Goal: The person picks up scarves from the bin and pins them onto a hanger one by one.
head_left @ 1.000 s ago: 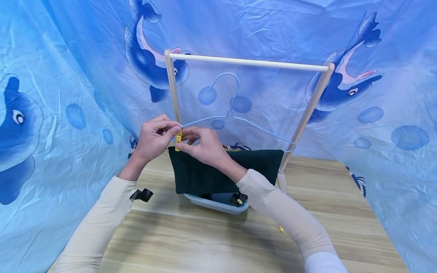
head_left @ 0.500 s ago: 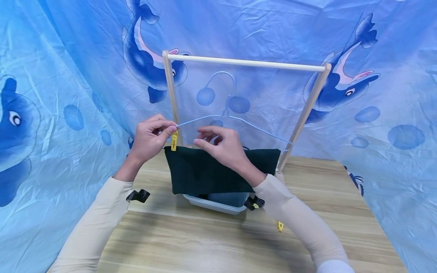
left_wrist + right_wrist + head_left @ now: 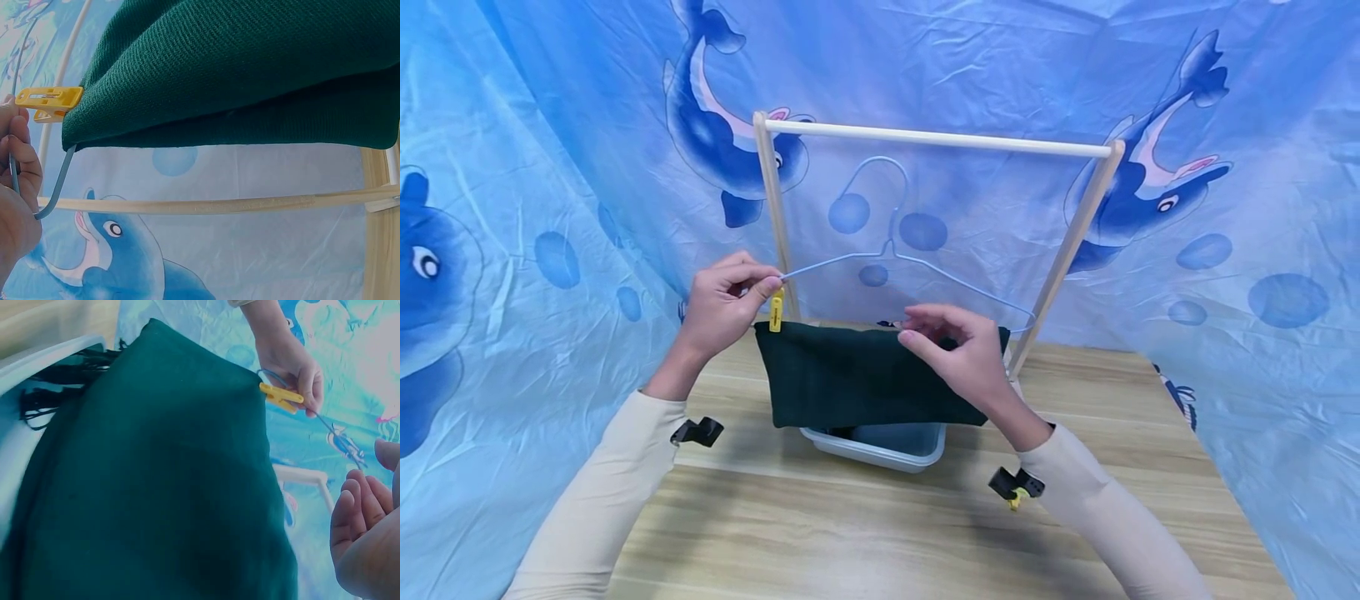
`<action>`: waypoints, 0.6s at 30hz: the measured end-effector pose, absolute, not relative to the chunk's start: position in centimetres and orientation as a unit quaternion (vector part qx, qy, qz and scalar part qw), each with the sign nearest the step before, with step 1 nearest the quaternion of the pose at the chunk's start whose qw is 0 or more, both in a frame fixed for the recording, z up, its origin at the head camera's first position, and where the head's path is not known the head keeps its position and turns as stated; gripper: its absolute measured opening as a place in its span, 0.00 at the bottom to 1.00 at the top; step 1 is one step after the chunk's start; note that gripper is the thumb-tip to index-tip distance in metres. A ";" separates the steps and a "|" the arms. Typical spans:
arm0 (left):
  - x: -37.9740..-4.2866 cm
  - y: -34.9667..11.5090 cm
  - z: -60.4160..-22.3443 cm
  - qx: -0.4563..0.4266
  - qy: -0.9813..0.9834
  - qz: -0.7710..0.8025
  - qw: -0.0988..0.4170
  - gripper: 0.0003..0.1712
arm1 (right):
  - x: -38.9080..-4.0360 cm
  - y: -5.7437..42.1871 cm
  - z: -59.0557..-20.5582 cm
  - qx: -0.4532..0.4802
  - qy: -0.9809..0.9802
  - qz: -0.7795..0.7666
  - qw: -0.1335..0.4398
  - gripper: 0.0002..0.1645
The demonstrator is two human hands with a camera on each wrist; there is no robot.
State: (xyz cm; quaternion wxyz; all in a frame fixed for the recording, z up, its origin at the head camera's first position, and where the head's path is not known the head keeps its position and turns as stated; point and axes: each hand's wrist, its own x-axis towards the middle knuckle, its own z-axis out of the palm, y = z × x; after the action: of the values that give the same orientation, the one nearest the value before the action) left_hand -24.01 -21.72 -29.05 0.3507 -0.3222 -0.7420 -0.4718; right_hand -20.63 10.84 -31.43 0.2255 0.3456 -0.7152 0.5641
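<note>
My left hand (image 3: 726, 304) pinches the left end of a pale blue wire hanger (image 3: 831, 261). A dark green scarf (image 3: 865, 375) is draped over the hanger's lower bar. Just below the left fingers, a yellow clothespin (image 3: 776, 310) clips the scarf's upper left corner; the left wrist view shows this clothespin (image 3: 53, 97) beside the wire. My right hand (image 3: 958, 346) is in front of the scarf's right part, fingers loosely bent, holding nothing. In the right wrist view, dark fringe (image 3: 69, 378) shows at the scarf's far edge.
A wooden rack with a white crossbar (image 3: 940, 140) stands behind the hanger. Under the scarf sits a pale plastic tub (image 3: 880, 454). Another yellow clothespin (image 3: 1017, 502) lies on the wooden table (image 3: 820, 533), partly hidden by the right wrist camera. Blue dolphin-printed curtain (image 3: 1000, 67) surrounds the table.
My right hand has let go of the clothespin and moved right across the scarf. The clothespin stays clipped on. My left hand keeps its pinch on the hanger, shifting slightly left.
</note>
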 end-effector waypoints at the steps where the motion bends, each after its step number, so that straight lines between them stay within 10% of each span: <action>1: -24.0 -21.7 -29.1 -0.321 -0.743 -0.471 0.351 0.06 | -20.5 11.3 -31.8 0.341 -0.714 0.567 0.228 0.16; 18: -25.0 -21.8 -29.4 -0.328 -0.741 -0.465 0.357 0.04 | -18.2 19.1 -38.6 0.198 -0.778 0.549 0.232 0.17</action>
State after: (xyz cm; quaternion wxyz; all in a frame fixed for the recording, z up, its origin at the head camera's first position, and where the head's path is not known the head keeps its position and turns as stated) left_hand -24.97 -21.78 -29.39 0.3573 -0.3279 -0.7407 -0.4650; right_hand -18.18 19.06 -38.57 0.2316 0.1979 -0.7783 0.5490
